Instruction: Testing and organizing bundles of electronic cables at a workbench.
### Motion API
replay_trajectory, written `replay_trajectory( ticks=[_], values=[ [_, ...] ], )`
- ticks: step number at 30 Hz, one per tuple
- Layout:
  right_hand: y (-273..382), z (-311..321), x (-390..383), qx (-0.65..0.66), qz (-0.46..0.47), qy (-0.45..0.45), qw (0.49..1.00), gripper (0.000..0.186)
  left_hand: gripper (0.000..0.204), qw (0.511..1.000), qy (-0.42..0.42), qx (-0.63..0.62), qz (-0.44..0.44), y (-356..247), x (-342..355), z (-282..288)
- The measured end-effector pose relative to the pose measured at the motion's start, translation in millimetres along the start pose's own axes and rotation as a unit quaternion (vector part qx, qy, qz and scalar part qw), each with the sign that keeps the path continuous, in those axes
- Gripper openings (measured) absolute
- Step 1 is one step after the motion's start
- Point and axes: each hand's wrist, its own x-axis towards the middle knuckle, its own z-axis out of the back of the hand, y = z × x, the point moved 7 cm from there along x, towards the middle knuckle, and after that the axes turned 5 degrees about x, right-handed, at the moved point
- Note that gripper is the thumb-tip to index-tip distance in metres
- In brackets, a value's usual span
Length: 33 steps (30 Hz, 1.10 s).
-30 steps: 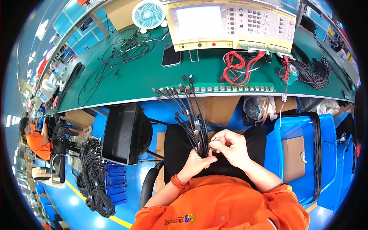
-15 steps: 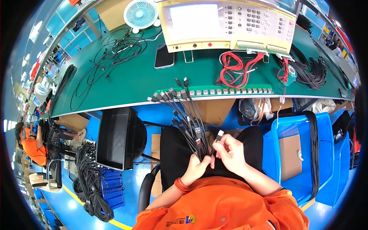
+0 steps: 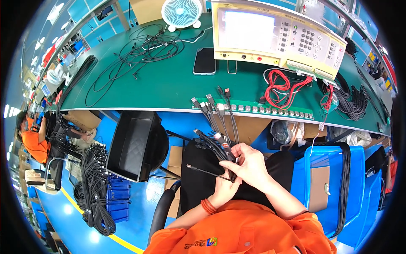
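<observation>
My left hand (image 3: 225,189), with an orange bracelet at its wrist, is closed around a bundle of black USB cables (image 3: 212,111) above my lap. The plug ends fan out from it toward the table edge. One cable with a metal USB plug (image 3: 191,167) sticks out sideways to the left, apart from the rest. My right hand (image 3: 250,168) lies over the bundle just above the left, thumb and fingers closed on the cables. Its palm side and the cables under it are hidden. Beyond the plugs, a green strip with a row of metal ports (image 3: 270,111) runs along the table's front edge.
On the green table (image 3: 165,91) stand a yellow tester (image 3: 249,31) and a fan (image 3: 182,12), with a phone (image 3: 204,61) and red wires (image 3: 277,89). A black tray (image 3: 131,146) is left of my knees, a blue bin (image 3: 355,169) right. Another person (image 3: 36,142) sits far left.
My right hand has moved from a single plug it pinched onto the bundle. One cable now points left from the bundle. The view has shifted, so the table appears farther right.
</observation>
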Motion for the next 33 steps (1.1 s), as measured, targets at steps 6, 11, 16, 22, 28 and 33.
replay_trajectory(
  ticks=[6, 11, 16, 22, 28, 33],
  values=[
    [-29.6, -14.1, -11.4, 0.15, -0.126, 0.026, 0.98, 0.012, 0.017, 0.913, 0.024, -0.385, 0.132, 2.5, -1.4, 5.3],
    [5.9, -16.6, -29.5, 0.062, 0.165, -0.072, 0.982, 0.009, 0.018, 0.838, 0.023, -0.515, 0.179, 1.4, 2.4, 15.7],
    [25.3, -0.8, -25.6, 0.048, 0.189, -0.111, 0.974, 0.011, 0.023, 0.948, 0.028, -0.314, 0.042, -15.2, -4.1, 31.9],
    [13.4, 34.0, 59.9, 0.174, 0.048, -0.195, 0.964, 0.023, 0.021, 0.938, 0.085, -0.329, 0.066, -18.0, -6.5, 21.9],
    [50.4, -2.4, 133.8, 0.032, 0.158, -0.159, 0.974, 0.023, 0.026, 0.946, -0.012, -0.324, 0.011, -19.7, 29.1, 45.8],
    [82.3, -5.1, 178.9, -0.057, 0.205, -0.183, 0.96, 0.027, 0.021, 0.943, -0.023, -0.333, 0.0, -27.4, 43.5, 58.9]
  ],
)
